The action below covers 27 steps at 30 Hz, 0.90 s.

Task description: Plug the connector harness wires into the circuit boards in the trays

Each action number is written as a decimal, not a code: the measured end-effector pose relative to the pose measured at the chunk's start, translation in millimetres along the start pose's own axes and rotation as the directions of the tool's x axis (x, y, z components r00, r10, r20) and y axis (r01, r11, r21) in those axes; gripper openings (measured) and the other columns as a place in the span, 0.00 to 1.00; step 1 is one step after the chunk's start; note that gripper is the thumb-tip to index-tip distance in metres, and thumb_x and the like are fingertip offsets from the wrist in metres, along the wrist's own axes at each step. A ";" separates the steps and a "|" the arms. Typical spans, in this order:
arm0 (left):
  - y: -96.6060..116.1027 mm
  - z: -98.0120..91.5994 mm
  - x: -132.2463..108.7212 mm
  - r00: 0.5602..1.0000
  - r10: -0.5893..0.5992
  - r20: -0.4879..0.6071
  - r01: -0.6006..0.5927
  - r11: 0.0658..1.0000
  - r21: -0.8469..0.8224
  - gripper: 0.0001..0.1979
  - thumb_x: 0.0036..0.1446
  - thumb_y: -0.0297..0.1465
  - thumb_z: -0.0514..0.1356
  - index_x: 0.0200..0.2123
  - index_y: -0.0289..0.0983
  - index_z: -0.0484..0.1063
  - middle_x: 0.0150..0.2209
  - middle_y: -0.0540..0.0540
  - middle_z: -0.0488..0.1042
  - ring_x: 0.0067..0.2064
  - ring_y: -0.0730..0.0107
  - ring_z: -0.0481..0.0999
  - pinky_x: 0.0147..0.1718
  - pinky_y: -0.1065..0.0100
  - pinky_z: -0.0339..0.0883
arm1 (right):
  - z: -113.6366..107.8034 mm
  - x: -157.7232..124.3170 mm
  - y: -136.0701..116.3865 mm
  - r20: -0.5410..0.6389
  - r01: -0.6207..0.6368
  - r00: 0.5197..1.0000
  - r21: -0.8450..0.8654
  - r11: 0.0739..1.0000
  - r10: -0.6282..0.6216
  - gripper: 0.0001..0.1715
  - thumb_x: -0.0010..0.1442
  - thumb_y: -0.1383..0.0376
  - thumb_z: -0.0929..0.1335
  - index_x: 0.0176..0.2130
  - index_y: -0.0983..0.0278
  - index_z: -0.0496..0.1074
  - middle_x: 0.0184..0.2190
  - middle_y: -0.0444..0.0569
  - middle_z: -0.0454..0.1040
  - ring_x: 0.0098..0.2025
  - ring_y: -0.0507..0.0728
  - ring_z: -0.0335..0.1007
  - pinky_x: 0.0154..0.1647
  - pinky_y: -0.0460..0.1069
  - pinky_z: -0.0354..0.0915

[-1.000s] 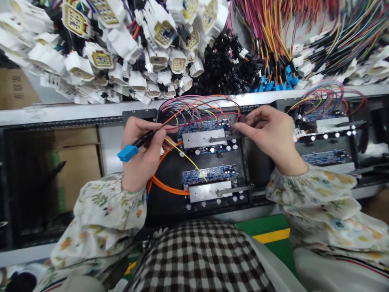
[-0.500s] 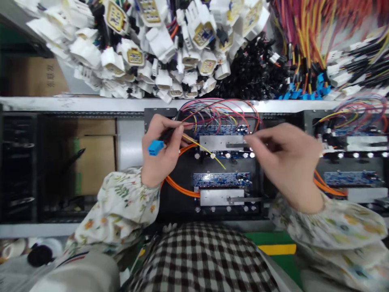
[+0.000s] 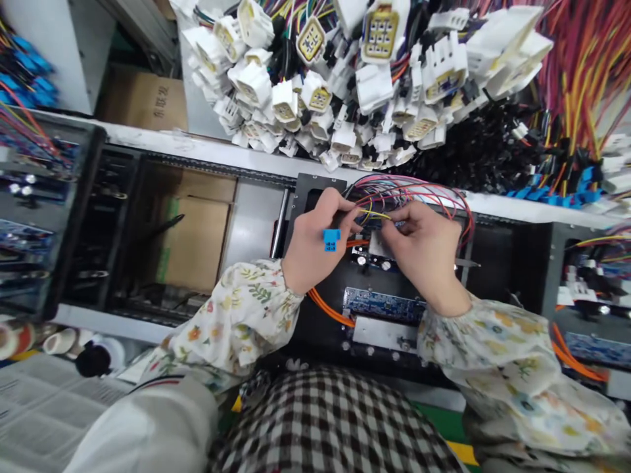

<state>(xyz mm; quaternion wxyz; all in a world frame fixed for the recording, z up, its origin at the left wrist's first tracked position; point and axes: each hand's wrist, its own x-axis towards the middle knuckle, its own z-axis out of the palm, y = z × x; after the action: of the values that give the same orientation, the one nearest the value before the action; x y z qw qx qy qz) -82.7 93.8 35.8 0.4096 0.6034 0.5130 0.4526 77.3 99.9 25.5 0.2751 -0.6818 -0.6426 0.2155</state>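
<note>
Right hand (image 3: 424, 246) has closed in on the left hand (image 3: 313, 243) — the two nearly meet above the upper circuit board (image 3: 369, 259); left grips the blue connector (image 3: 332, 240) tight, right's narrow pinch hides whatever it holds.

Your blue connector (image 3: 332, 240) is smooth matt plastic, and the white connectors (image 3: 315, 98) are plastic with a slight sheen. The circuit board (image 3: 383, 305) looks glossy, the plate (image 3: 385, 334) below it is dull metal, and your floral sleeve (image 3: 236, 315) is soft cloth.
</note>
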 end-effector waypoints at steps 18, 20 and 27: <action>-4.7 -4.7 0.1 0.997 0.070 -0.015 -0.060 0.929 0.366 0.04 0.61 0.31 0.54 0.32 0.39 0.64 0.32 0.49 0.76 0.34 0.71 0.75 0.32 0.69 0.66 | 2.5 0.5 3.0 0.048 0.034 0.998 0.020 0.999 -0.035 0.02 0.48 0.68 0.67 0.25 0.63 0.69 0.17 0.40 0.66 0.19 0.49 0.58 0.24 0.46 0.56; -6.2 -4.9 0.8 0.997 0.079 -0.006 -0.071 0.931 0.358 0.03 0.61 0.30 0.53 0.33 0.39 0.63 0.33 0.48 0.75 0.35 0.70 0.75 0.32 0.70 0.67 | 3.4 -0.8 1.7 0.050 0.059 0.997 0.034 0.998 -0.061 0.03 0.49 0.69 0.66 0.26 0.62 0.71 0.19 0.41 0.69 0.20 0.50 0.60 0.25 0.46 0.56; -6.5 -4.6 0.4 0.997 0.079 -0.016 -0.068 0.931 0.358 0.02 0.61 0.29 0.53 0.34 0.39 0.63 0.34 0.50 0.77 0.36 0.70 0.77 0.34 0.69 0.68 | 4.2 -2.8 -0.7 0.069 0.091 0.993 0.010 0.996 -0.092 0.03 0.51 0.68 0.66 0.26 0.62 0.69 0.18 0.40 0.66 0.19 0.49 0.56 0.23 0.46 0.52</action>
<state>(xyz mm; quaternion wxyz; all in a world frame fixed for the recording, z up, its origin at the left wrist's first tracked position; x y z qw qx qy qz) -88.7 95.2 30.9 0.2683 0.6796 0.5697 0.3762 73.9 97.6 22.6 0.2645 -0.6429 -0.6816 0.2283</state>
